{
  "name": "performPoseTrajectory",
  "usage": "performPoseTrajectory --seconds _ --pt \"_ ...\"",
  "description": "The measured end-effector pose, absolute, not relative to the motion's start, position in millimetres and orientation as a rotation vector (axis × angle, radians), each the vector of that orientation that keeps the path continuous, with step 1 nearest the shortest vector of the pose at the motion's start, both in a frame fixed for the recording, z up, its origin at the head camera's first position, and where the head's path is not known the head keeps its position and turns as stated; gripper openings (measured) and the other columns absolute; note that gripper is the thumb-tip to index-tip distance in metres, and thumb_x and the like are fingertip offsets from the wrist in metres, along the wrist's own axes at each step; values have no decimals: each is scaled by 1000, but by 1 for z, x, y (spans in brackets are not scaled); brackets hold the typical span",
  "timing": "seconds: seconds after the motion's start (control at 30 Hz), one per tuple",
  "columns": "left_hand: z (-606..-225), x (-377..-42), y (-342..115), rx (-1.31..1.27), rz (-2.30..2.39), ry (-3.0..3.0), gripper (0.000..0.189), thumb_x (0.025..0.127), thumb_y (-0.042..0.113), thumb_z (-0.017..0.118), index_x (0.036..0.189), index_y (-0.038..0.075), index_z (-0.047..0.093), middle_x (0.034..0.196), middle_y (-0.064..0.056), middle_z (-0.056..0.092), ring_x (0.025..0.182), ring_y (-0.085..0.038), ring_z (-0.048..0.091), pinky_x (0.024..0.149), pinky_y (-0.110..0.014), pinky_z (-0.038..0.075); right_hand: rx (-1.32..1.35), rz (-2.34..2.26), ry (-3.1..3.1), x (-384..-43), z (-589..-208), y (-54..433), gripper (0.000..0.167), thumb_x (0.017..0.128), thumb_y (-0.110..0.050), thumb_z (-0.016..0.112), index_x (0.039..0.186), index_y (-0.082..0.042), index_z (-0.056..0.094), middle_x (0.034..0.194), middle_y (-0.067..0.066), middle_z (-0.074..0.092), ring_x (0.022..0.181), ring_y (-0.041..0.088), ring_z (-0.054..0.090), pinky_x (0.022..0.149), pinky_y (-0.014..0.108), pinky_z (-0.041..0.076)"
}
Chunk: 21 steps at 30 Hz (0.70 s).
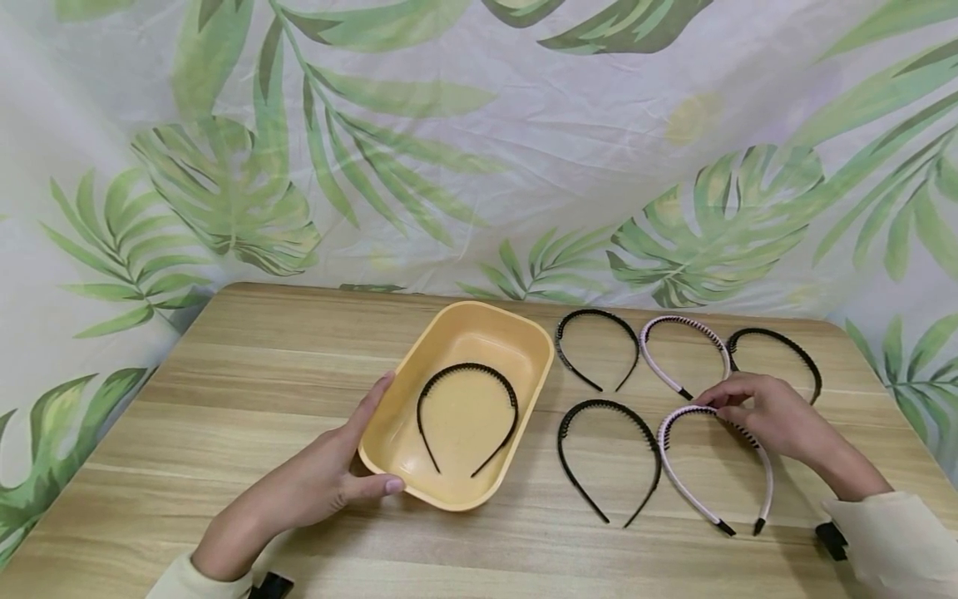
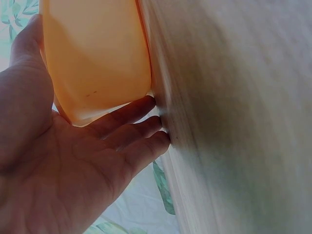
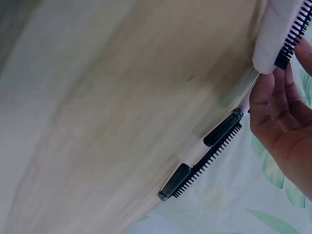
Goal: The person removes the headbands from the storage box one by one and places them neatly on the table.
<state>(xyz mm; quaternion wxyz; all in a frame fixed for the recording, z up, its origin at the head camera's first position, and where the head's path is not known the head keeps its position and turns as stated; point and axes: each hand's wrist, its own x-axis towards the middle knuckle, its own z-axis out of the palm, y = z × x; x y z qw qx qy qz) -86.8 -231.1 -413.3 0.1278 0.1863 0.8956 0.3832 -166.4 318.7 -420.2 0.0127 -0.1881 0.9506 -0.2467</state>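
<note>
My left hand (image 1: pixel 318 478) lies round the near left corner of a yellow plastic container (image 1: pixel 479 323), fingers along its side and thumb at the near rim. In the left wrist view, the spread fingers rest low against the container wall, at the tabletop. Inside the container lies a black toothed headband (image 1: pixel 467 367). At the right, my right hand (image 1: pixel 771 416) pinches the top of a pink headband (image 1: pixel 769 484) with black inner teeth and black tips. The right wrist view shows the curled fingers at the pink band (image 3: pixel 273 36).
Left of the held headband lies a black headband (image 1: pixel 608 403). Behind them is a row with a black headband (image 1: pixel 599 313), a pink headband (image 1: pixel 677 319) and another black headband (image 1: pixel 778 334). The wooden table (image 1: pixel 299 358) meets a leaf-patterned cloth (image 1: pixel 404 183) at the back.
</note>
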Motion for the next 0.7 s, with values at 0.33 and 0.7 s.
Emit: performPoseTrajectory --seconds 0.33,0.7 --pt "-413 -87 -231 542 1112 2610 116 91 50 78 169 32 -6 170 -22 29 143 -34 51 116 -62 35 -502 -780 2993 -164 -414 317 21 90 4 76 100 -12 82 89 -2 71 82 -6 55 68 22 49" --pt "-414 -86 -231 540 1113 2613 116 91 50 78 170 32 -5 170 -22 29 142 -34 52 116 -61 35 -550 -794 3055 -161 -406 309 21 87 4 79 103 -8 81 89 -1 70 82 -6 53 68 22 48"
